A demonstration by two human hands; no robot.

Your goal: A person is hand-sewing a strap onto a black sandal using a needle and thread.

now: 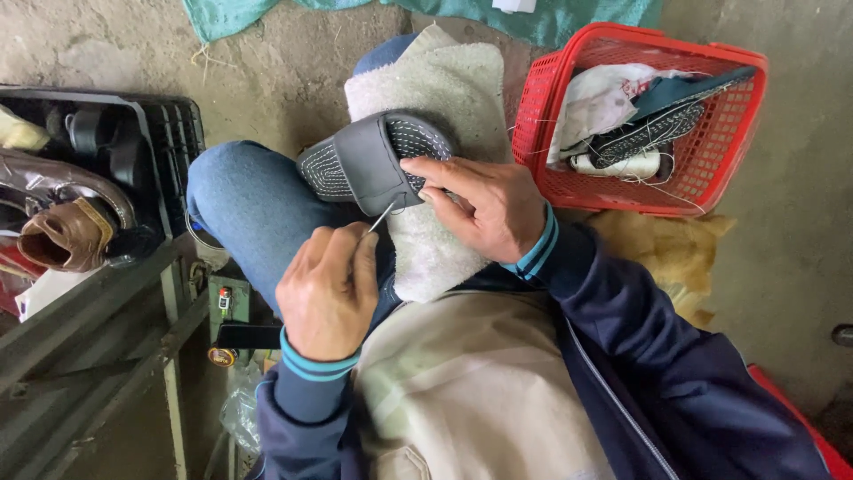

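A pale fleecy cloth (444, 98) drapes the person's knee at the upper centre of the frame, a red basket (569, 98) to its right. On the cloth lies a grey stitched sandal (355, 160). The right hand (484, 204) presses it with fingers together. Below, the left hand (329, 289) pinches a needle (384, 216) at the strap.

A dark grey slip-on sandal with white stitching (369, 160) is rested on a pale woolly cloth (435, 98), which is spread over the raised knee. The sandal is touched on its right by the right hand (484, 204); the left hand (329, 289) is placed just below it, a thin metal needle (384, 215) between them. A red plastic mesh basket (711, 178) is set to the right (with soles and cloth in it). A brown leather shoe (67, 236) is kept on a black metal rack (169, 133) at far left.
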